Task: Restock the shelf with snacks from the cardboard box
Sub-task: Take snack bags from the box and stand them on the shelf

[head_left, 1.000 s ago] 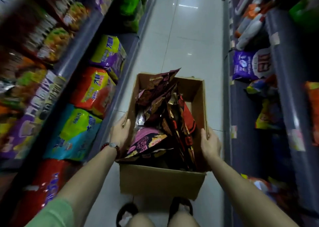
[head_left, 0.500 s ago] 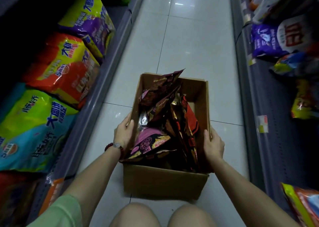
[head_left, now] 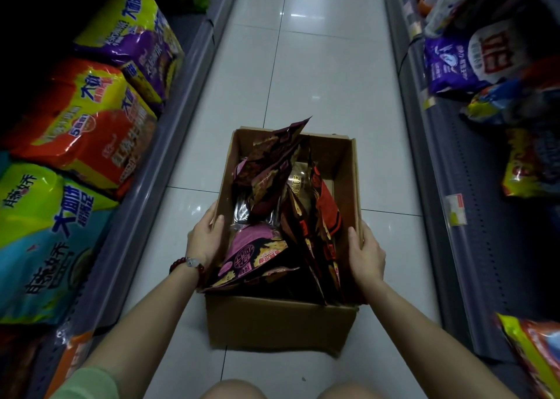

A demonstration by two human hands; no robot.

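Both arms reach forward and down from the bottom corners of the view to a cardboard box [head_left: 278, 323] that sits on the white tiled floor [head_left: 327, 74] of a narrow aisle. The left hand [head_left: 203, 241] grips the box's left wall near the top, fingers down the outside and the thumb hooked over the rim into the box. A red bead bracelet [head_left: 185, 264] circles that wrist, and a pale green sleeve [head_left: 88, 383] shows at the lower edge. The right hand [head_left: 365, 254] grips the right wall the same way, thumb inside against the cardboard, fingers wrapped round the outer face.

The box is open at the top and stuffed with snack bags [head_left: 272, 186] in dark brown, pink and red; they stand on end and lean against one another, and one pokes up above the far rim.

Two bare knees [head_left: 233, 391] show just below the box. On the left, a grey shelf [head_left: 169, 156] carries large noodle packs [head_left: 88, 125] in purple, orange and teal, lined up along its edge. On the right, another grey shelf [head_left: 472, 216] holds a purple and white bag [head_left: 466, 62] and some yellow packets [head_left: 527, 162], with a price tag [head_left: 455, 210] on its front.
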